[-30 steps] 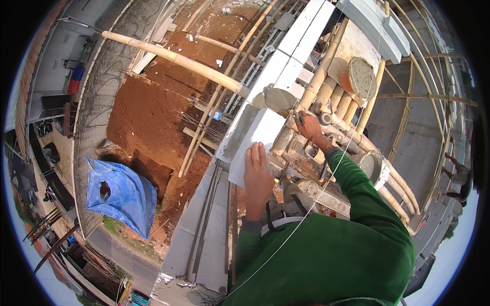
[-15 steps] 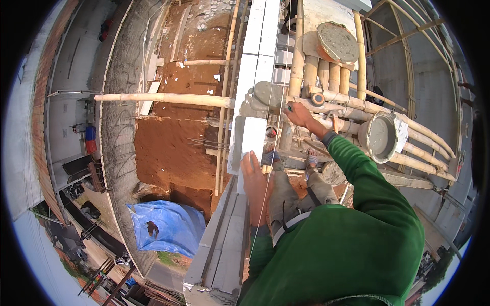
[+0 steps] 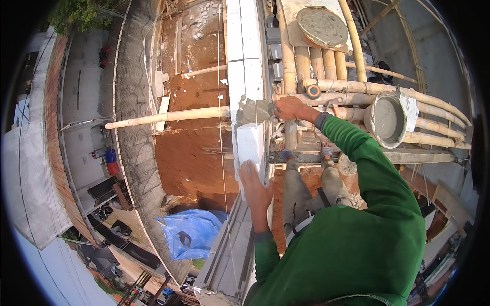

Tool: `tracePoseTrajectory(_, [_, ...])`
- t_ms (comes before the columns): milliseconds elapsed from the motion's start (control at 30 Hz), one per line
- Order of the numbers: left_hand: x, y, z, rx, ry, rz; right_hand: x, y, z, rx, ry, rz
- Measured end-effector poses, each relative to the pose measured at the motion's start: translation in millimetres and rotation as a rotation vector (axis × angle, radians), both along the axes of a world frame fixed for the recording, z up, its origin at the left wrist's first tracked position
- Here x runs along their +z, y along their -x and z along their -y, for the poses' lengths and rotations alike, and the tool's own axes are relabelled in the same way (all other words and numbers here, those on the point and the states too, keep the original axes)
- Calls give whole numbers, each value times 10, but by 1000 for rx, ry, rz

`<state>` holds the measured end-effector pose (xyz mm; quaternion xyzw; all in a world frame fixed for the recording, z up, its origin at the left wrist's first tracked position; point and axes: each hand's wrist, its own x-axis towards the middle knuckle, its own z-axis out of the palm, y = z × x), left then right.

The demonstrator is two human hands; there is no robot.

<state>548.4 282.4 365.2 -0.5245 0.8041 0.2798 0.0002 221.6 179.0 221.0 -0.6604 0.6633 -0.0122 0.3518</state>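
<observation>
My right hand [image 3: 292,108] is closed around the handle of a trowel. The mortar-smeared trowel blade [image 3: 259,110] lies low over the wall top, at the far end of a white block [image 3: 249,145]. Wet grey mortar [image 3: 244,116] clings around the blade and on the wall there. With fingers stretched out, my left hand [image 3: 258,193] rests flat on the near end of that block. The block sits on the long wall [image 3: 245,76] of pale blocks, which runs away from me. A thin string line passes over the wall.
Right of the wall, a scaffold of bamboo poles [image 3: 352,113] carries a round mortar tub [image 3: 322,28] and a tilted mortar bucket [image 3: 387,120]. A roll of tape [image 3: 313,91] lies on the poles. One bamboo pole [image 3: 168,117] juts left over red soil; a blue tarp [image 3: 191,234] lies below.
The trowel has come nearer to the far end of the block, and its blade is turned differently. My left hand stays on the block. The whole view has shifted slightly.
</observation>
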Motion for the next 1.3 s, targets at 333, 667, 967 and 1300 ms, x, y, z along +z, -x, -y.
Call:
tracePoseTrajectory(333, [-56, -8, -11, -33, 53, -13, -198, 361, 447, -260, 75, 35])
tracePoseTrajectory(667, [-18, 2, -5, -11, 29, -51, -45, 288, 717, -400, 83, -40])
tracePoseTrajectory(967, [-29, -3, -18, 47, 66, -104, -96, -81, 405, -27, 105, -42])
tracePoseTrajectory(1300, [26, 7, -10, 85, 10, -110, -244, -14, 714, -41, 88, -69])
